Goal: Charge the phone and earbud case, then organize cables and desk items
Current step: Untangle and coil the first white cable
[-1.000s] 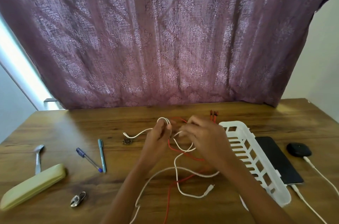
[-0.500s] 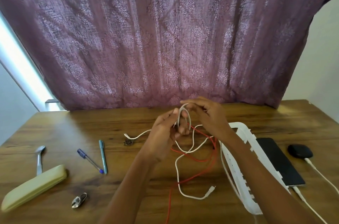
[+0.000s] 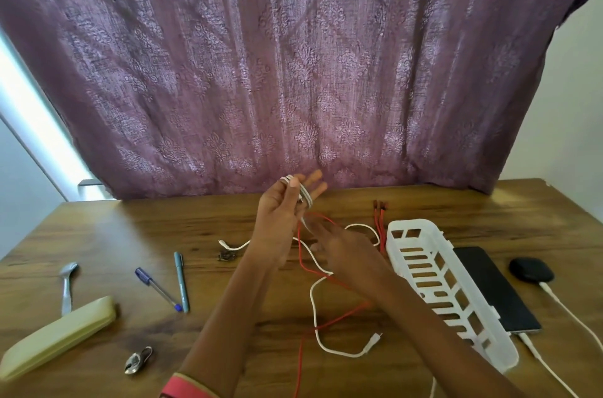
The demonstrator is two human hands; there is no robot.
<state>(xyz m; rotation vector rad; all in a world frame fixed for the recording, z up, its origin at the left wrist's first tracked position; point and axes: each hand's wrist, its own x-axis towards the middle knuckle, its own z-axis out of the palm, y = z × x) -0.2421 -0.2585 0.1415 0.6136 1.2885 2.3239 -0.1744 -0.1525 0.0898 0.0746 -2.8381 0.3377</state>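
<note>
Coiling step: mid-frame, the left hand (image 3: pixel 277 215) holds white cable (image 3: pixel 302 194) loops round spread fingers (image 3: pixel 320 189), thumb apparently pinning them; right hand (image 3: pixel 342 247) just below, grip unclear. Next, wind in the slack.

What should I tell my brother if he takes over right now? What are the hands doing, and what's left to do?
Left hand: raised, white cable wound round its fingers, thumb on the coil.
Right hand: fingers straight, beside the strand hanging below the coil.
Done: phone and earbud case each have a charging lead plugged in, right of the white basket.
Left: finish winding the white cable, wind the loose red cable, then probably tidy the pens and spoon.
</note>
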